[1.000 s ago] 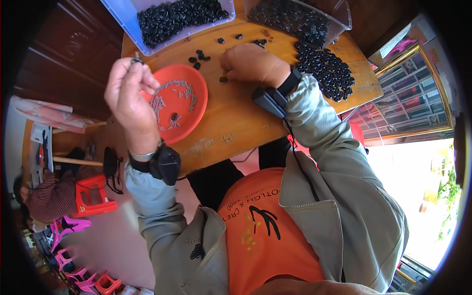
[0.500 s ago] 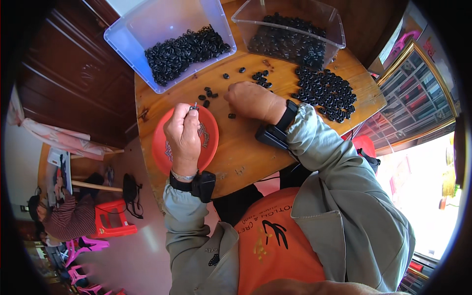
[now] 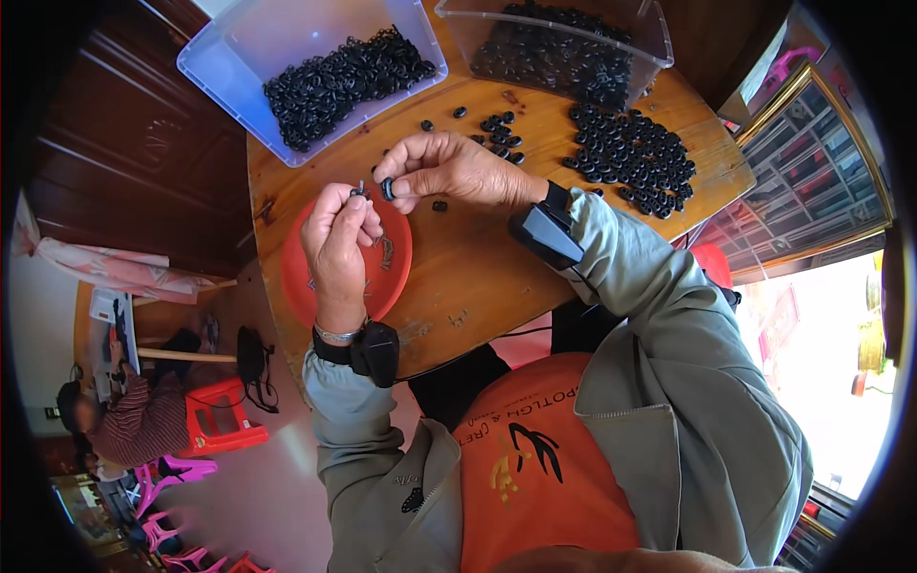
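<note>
My left hand (image 3: pixel 336 250) pinches a small black part (image 3: pixel 357 193) with a thin metal pin (image 3: pixel 361 185) standing up from it. Close beside the pin, my right hand (image 3: pixel 457 172) grips a black oval piece (image 3: pixel 388 188) between thumb and fingers. A narrow gap shows between the oval piece and the pin. Beneath my left hand lies a red round plate (image 3: pixel 394 288) with several thin metal pins (image 3: pixel 386 252) in it. One loose black piece (image 3: pixel 439 206) rests on the table below my right hand.
A bluish plastic bin (image 3: pixel 222 62) of black parts stands at the far left of the wooden table (image 3: pixel 458 277). A clear bin (image 3: pixel 457 29) with more sits at the far right. Before it spreads a pile of black oval pieces (image 3: pixel 635 158), with a smaller group (image 3: pixel 502 134) leftward.
My right hand has lifted off the loose pieces and come left to my left hand, a black oval piece now showing in its fingers. The whole view has shifted slightly.
</note>
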{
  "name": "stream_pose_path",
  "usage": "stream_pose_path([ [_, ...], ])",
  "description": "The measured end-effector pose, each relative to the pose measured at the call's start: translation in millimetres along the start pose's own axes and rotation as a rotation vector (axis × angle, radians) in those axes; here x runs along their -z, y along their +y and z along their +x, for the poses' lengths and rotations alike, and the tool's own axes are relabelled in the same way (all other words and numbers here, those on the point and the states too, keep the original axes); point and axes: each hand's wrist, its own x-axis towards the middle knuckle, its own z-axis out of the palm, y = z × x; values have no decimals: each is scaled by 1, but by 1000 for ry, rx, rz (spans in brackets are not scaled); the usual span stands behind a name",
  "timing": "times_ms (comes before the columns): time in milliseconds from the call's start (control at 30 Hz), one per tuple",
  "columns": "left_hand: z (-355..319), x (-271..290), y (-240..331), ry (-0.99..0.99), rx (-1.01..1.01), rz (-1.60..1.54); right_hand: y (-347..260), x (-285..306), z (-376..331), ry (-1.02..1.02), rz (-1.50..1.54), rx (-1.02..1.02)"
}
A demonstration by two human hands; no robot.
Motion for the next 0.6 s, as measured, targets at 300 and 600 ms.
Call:
stream_pose_path([
  [300,-5,-11,1,-109,-343,449,2,-16,-4,167,111,134],
  [600,-10,-12,-16,-89,-183,454,11,-1,0,168,-46,-17],
])
